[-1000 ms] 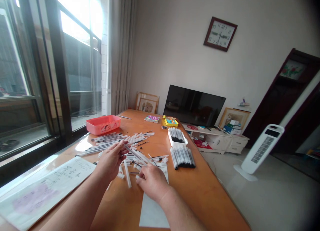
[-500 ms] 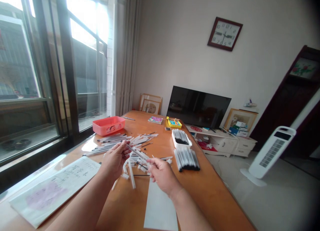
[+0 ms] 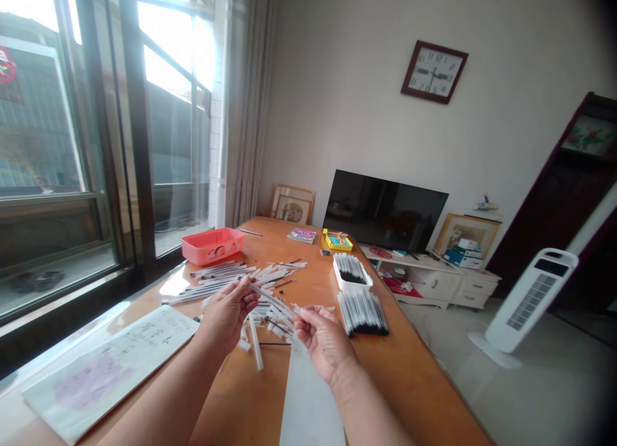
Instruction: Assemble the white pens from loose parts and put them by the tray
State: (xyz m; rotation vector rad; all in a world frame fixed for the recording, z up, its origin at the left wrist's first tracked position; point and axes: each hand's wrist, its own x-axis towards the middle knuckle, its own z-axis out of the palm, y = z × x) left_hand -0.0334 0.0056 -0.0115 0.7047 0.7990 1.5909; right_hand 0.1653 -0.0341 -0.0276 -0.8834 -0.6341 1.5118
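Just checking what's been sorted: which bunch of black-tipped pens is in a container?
The farther bunch sits in a white tray; the nearer bunch lies loose on the orange tabletop, with no container.

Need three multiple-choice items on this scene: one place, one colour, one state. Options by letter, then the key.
1. Where is the pink plastic box?
A. On the table, beside the window
B. On the white cabinet
C. On the floor

2. What colour is the tray of pens?
A. Yellow
B. Pink
C. White

3. What state is the television in?
A. Showing a picture
B. Screen dark
C. Lying face down

1: A, the box sits on the table's window side.
2: C, white walls surround the black pen tips.
3: B, its screen shows only darkness and faint reflections.
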